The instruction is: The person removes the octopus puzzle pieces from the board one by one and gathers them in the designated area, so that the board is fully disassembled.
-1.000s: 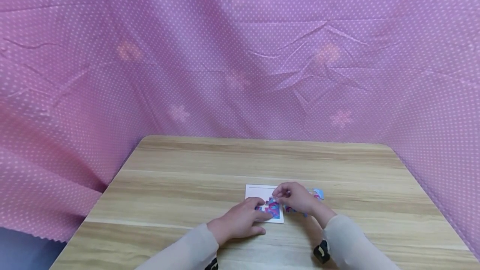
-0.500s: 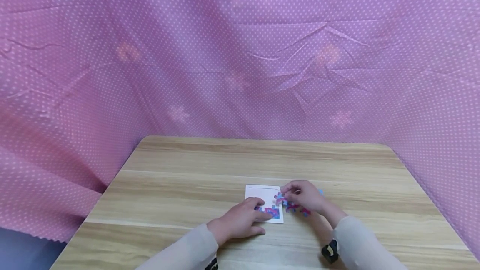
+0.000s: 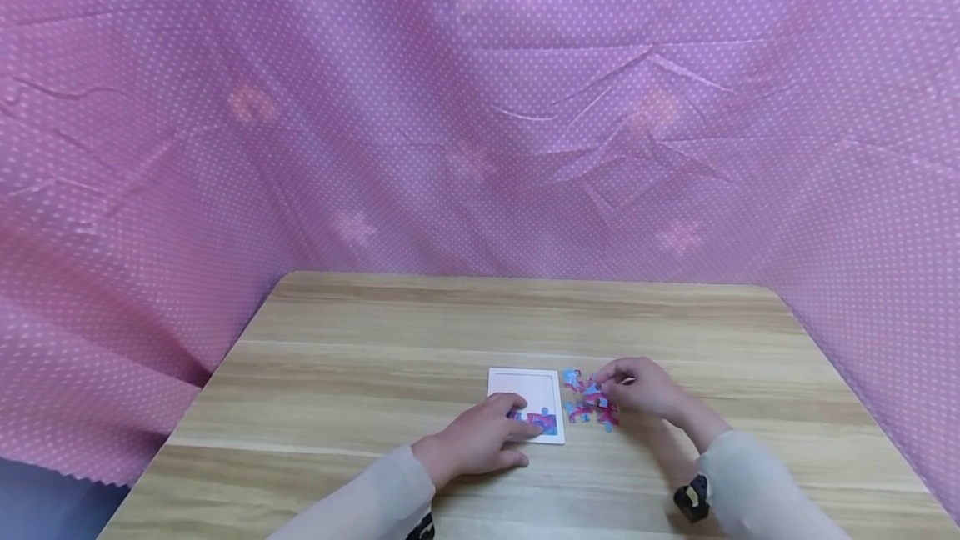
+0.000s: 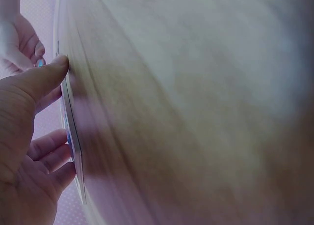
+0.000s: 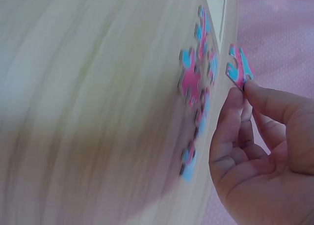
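My right hand [image 3: 641, 390] pinches a blue and pink jigsaw piece [image 5: 240, 65] between thumb and fingertips, raised above the table in the right wrist view. Below it lie several loose jigsaw pieces [image 5: 191, 80] in the same colours, close to the right side of a white puzzle tray [image 3: 517, 386]. My left hand [image 3: 480, 436] rests on the tray's near left part, fingers spread and nearly straight. Between those fingers, blue and pink pieces [image 3: 543, 422] show along the tray's near edge; some of that row is hidden under the hand. The tray's upper part is bare white.
Tray and pieces lie on a wood-grain table [image 3: 390, 332], near its middle. A pink dotted cloth [image 3: 480, 148] hangs behind the table and along its sides. A dark wrist device [image 3: 692, 498] sits below the right sleeve.
My right hand has moved right, off the tray, carrying a jigsaw piece out over the loose ones, which are now uncovered. My left hand has stayed on the tray.
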`<state>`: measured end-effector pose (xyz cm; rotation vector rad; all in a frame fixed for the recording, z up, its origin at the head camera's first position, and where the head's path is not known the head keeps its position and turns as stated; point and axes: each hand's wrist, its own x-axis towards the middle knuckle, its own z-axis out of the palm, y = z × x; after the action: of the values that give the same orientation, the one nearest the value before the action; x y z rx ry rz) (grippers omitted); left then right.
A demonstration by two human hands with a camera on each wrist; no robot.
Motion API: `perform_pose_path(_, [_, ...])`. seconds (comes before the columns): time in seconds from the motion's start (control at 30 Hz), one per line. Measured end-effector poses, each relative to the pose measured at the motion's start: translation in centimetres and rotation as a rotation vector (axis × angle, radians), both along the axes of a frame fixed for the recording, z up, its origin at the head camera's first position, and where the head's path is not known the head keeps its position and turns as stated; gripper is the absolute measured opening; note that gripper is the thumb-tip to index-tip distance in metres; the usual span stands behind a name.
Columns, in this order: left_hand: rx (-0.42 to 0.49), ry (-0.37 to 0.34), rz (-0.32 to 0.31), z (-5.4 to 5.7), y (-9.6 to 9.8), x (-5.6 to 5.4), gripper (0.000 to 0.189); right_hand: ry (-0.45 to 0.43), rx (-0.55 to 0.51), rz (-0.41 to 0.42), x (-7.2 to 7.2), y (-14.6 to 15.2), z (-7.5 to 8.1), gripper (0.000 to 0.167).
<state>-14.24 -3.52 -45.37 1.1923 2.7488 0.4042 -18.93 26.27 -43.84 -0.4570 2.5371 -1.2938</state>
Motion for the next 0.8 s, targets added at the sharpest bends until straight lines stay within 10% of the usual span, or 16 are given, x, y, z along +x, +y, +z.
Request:
perform_pose_path(0.33, [-0.001,-0.009,-0.006,0.1,-0.2,0.5,0.043,-0.067,-0.004,0.008,1.3,2.6,0.4,0.013])
perform_pose_path(0.8, [0.002,-0.048,0.064,0.7,2.0,3.8,0.043,-0.201,-0.004,0.084,3.4,6.5,0.4,0.017])
